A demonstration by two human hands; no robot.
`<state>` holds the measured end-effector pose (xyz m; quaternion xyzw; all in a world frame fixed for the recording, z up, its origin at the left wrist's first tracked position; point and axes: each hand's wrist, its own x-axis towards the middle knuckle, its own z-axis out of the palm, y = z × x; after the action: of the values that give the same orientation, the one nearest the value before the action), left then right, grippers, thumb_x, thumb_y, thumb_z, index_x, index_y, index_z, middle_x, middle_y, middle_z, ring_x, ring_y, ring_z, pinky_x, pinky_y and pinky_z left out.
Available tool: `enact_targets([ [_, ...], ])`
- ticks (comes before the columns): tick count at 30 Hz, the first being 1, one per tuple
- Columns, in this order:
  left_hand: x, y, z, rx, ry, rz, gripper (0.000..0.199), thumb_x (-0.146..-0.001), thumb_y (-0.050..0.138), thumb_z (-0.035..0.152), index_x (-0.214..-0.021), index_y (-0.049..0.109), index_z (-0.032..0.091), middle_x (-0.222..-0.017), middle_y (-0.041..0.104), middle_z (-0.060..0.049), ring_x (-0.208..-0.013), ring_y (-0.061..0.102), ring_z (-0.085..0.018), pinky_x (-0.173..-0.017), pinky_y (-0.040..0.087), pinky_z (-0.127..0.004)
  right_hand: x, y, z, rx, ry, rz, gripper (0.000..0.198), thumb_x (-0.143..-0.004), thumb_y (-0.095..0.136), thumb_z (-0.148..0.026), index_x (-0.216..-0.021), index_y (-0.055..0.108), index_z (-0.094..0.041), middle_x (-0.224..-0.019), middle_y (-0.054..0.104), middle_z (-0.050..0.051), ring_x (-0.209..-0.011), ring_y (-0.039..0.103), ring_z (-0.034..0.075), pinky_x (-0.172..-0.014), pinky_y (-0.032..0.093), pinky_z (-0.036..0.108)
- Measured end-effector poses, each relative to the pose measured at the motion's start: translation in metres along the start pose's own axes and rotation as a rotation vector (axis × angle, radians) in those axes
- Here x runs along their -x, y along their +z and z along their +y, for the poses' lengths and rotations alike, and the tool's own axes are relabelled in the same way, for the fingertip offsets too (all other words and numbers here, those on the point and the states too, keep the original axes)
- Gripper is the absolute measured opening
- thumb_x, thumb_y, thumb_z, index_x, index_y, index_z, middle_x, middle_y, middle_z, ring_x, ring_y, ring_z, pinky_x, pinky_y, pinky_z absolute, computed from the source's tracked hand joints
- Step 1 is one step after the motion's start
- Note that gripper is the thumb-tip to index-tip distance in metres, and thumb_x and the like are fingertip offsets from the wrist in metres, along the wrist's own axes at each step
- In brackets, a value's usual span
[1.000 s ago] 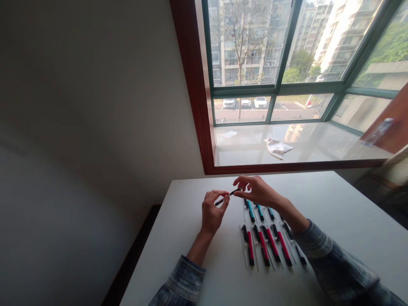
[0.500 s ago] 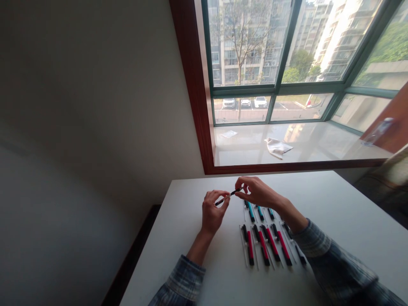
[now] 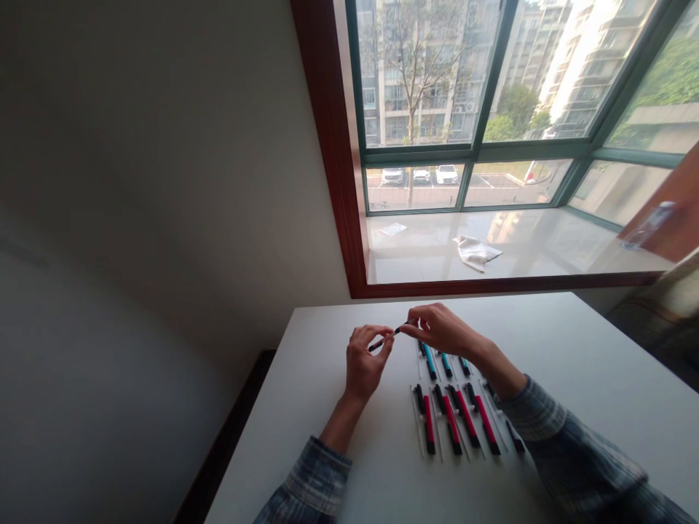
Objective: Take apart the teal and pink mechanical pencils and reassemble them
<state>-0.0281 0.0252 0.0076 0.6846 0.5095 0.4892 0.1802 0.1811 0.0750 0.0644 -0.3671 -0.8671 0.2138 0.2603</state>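
L hand point(image 3: 367, 356) has thumb + index pinched on the lower end of a slim pen point(image 3: 376, 346); R hand point(image 3: 437, 326) grips its upper end btwn thumb + fingers, so both sets of fingers are closed on the one item. Pen's held tilted above the counter point(image 3: 306, 378), near the far edge & just L of the blue barrels point(image 3: 429, 362), w/ a pale bit showing btwn its dark sections. Progress, as a judgement: this one's prob. mid-handling, its sections lined up end to end; can't tell if they're fully joined, nor whether it's going tog. or coming apart. On the counter, 4 red barrels point(image 3: 429, 426) make the near row, w/ short black parts point(image 3: 419, 399) by their upper ends & thin white sticks point(image 3: 418, 429) alongside; looks like separate pcs, none of that row assembled. At least 3 blue barrels in the far row, similar bits beside them, partly hidden by R hand. Dark barrel point(image 3: 515, 439) at the R end of near row, partly behind R sleeve point(image 3: 540, 415). So approx. 1 pen in work, both coloured rows lying in pcs; exact total n/a b/c R arm covers some.
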Motion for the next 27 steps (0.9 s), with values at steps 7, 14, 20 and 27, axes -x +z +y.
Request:
enact_targets([
  [7,0.0008,0.0017,0.0004,0.007,-0.006,-0.014,0.010,-0.093,0.066,0.029,-0.100,0.073,0.027,-0.100,0.075,-0.003,-0.099,0.066,-0.025,-0.091,0.052,-0.042,-0.0005,0.0002,-0.0012,-0.018,0.027,0.026,0.024,-0.094,0.066,-0.042,-0.089,0.069,-0.019,-0.079,0.073,0.005,-0.064,0.062,0.016,-0.058,0.045,0.027],
  [14,0.0008,0.0017,-0.0001,0.003,-0.008,-0.002,0.011,-0.092,0.067,0.029,-0.100,0.073,0.027,-0.099,0.075,-0.004,-0.098,0.066,-0.026,-0.090,0.052,-0.042,0.0000,-0.0001,0.0004,0.002,0.023,0.010,0.017,-0.093,0.066,-0.036,-0.090,0.069,-0.020,-0.077,0.073,0.003,-0.062,0.062,0.015,-0.057,0.043,0.026],
  [20,0.0000,0.0013,0.0012,-0.002,0.003,-0.001,0.010,-0.091,0.067,0.027,-0.098,0.074,0.027,-0.098,0.076,-0.003,-0.098,0.066,-0.025,-0.090,0.052,-0.042,-0.0005,0.0005,-0.0007,-0.013,0.015,0.032,0.013,-0.092,0.066,-0.032,-0.088,0.068,-0.019,-0.075,0.072,0.002,-0.059,0.061,0.013,-0.057,0.043,0.026],
  [27,0.0001,0.0009,0.0014,0.005,-0.002,-0.009,0.010,-0.092,0.067,0.028,-0.098,0.074,0.027,-0.099,0.075,-0.003,-0.098,0.066,-0.025,-0.091,0.052,-0.043,-0.0010,0.0009,-0.0017,-0.012,0.019,0.028,0.010,-0.091,0.064,-0.028,-0.090,0.068,-0.019,-0.073,0.071,0.002,-0.057,0.059,0.013,-0.055,0.042,0.025],
])
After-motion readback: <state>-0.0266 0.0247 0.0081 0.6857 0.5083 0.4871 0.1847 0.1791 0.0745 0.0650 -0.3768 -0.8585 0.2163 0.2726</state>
